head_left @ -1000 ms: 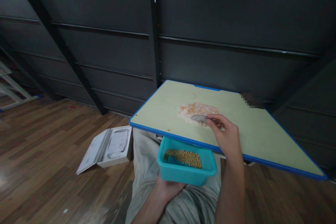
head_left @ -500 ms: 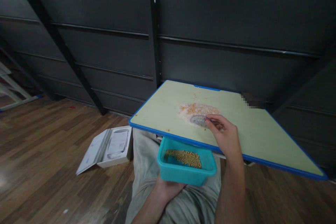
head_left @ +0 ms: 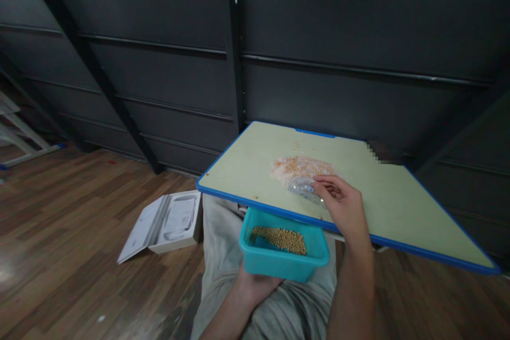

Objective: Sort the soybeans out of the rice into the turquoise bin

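My right hand [head_left: 341, 199] pinches a clear plastic piece [head_left: 303, 187] with a rounded edge, too faint to name for sure. It rests at the near edge of a pile of white grains mixed with yellow beans [head_left: 303, 166] on the pale green board [head_left: 382, 191]. Below the board's near edge, my left hand [head_left: 257, 282] supports a turquoise plastic box [head_left: 279, 268] from underneath, its fingers mostly hidden. Round tan beans [head_left: 285, 239] cover part of the box's bottom, and some of its floor shows.
A blue rim [head_left: 434, 251] edges the board, and a few stray beans lie near its left and far sides. An open white carton [head_left: 175, 226] sits on the wooden floor [head_left: 71, 255] to the left. Dark wall panels [head_left: 175, 79] stand behind the board.
The clear plastic piece has tilted slightly and shows more glints, its edge lower over the near side of the pile. My left hand and the box have hardly moved.
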The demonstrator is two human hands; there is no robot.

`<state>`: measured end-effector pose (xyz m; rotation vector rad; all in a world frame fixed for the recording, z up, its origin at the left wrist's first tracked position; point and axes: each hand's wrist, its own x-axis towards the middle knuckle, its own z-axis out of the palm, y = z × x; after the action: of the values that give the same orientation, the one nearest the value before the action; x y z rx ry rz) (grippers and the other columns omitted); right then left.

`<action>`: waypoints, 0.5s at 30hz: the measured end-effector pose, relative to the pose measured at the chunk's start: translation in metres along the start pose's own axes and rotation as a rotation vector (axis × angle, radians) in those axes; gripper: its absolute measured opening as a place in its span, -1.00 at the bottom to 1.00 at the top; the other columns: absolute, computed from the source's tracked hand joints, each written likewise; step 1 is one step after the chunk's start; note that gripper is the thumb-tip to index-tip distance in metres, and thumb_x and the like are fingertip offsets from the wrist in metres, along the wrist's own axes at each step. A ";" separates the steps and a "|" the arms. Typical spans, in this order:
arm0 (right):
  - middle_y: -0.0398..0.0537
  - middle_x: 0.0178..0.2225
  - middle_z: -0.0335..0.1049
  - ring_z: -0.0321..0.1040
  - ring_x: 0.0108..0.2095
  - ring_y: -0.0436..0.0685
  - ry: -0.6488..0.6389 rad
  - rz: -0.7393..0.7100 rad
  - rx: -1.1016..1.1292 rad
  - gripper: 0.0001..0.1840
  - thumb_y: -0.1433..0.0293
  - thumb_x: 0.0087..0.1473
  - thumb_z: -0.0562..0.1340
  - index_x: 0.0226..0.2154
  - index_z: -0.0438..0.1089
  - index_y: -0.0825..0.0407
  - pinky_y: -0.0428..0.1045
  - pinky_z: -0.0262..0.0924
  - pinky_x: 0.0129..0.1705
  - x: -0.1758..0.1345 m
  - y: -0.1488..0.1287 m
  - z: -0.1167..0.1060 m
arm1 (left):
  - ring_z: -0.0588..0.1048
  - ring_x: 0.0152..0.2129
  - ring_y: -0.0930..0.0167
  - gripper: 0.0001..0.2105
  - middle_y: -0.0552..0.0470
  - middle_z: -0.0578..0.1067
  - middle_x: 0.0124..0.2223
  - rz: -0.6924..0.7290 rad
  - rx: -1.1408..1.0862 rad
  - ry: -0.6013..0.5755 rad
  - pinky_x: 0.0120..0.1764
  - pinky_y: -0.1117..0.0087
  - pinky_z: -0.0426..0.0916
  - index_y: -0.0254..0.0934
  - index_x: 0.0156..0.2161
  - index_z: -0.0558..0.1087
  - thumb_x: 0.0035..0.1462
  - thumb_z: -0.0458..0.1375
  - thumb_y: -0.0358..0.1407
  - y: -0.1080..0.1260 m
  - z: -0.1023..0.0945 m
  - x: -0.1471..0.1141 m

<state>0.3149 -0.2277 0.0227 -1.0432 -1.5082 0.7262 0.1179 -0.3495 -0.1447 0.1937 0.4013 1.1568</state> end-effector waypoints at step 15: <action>0.08 -0.18 0.85 0.76 -0.18 0.34 0.071 -0.018 0.048 -0.71 0.10 0.24 0.57 -0.13 0.80 -0.07 0.21 0.64 -0.09 0.000 -0.003 0.000 | 0.36 0.67 -0.09 -0.66 -0.15 0.77 0.39 -0.015 -0.018 0.049 0.71 -0.24 0.17 -0.09 0.15 0.79 0.36 0.48 -0.04 0.002 0.002 -0.003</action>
<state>0.3146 -0.2292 0.0253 -1.0076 -1.4313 0.7025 0.1162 -0.3514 -0.1416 0.1463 0.4349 1.1515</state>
